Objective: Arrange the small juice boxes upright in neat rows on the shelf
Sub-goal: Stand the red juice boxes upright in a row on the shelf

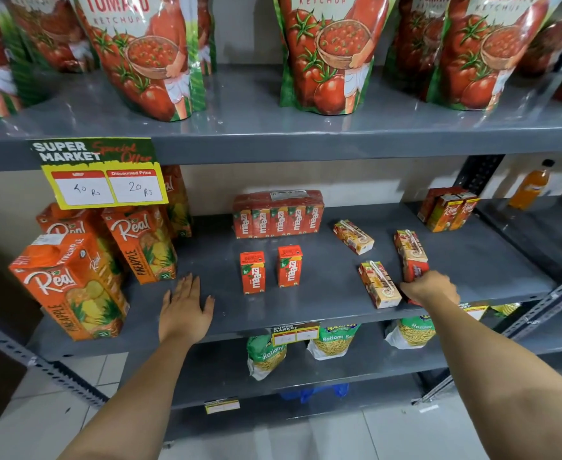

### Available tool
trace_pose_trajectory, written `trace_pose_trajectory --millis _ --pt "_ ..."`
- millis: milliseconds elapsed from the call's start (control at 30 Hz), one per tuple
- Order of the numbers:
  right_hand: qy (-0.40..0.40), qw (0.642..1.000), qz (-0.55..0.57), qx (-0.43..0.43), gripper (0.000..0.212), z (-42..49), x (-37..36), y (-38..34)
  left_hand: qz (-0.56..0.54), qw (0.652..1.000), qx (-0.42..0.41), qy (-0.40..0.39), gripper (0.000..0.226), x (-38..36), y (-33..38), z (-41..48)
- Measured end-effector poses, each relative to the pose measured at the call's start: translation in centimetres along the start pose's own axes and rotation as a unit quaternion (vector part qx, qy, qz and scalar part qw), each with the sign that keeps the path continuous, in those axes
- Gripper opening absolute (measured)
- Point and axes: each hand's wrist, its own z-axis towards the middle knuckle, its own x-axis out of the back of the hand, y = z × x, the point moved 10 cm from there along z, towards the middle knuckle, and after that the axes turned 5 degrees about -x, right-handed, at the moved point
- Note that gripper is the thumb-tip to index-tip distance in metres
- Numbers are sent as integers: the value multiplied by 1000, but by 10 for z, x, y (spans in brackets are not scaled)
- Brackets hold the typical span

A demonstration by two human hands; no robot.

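Two small orange Maaza juice boxes stand upright side by side on the grey middle shelf (306, 303), the left one (252, 273) and the right one (289, 266). Three more small boxes lie flat to the right: one far back (353, 237), one near the front edge (379, 289), and one (410, 255) whose near end sits under my right hand (434, 291), fingers curled around it. My left hand (185, 308) rests flat and open on the shelf, left of the upright boxes, holding nothing.
A shrink-wrapped Maaza multipack (278, 214) stands at the back centre. Large Real pineapple cartons (73, 283) crowd the left. Small Real cartons (449, 209) stand at the back right. Ketchup pouches (331, 51) fill the shelf above, snack bags (334, 340) the one below.
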Motion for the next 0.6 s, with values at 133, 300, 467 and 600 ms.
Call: trace_pose_trajectory --millis 133,300,467,600 --pt "-9 999 49 22 65 3 -2 4 -1 1000 -2 -1 65 -1 0 0" --pt "33 990 128 46 59 3 9 11 0 1000 -2 -3 66 0 1 0" --pt "71 961 243 113 64 -1 35 -6 -2 1000 -2 -5 65 1 2 -1" --pt "78 916 356 169 66 -16 52 -35 -2 1000 -3 -3 65 3 4 -2"
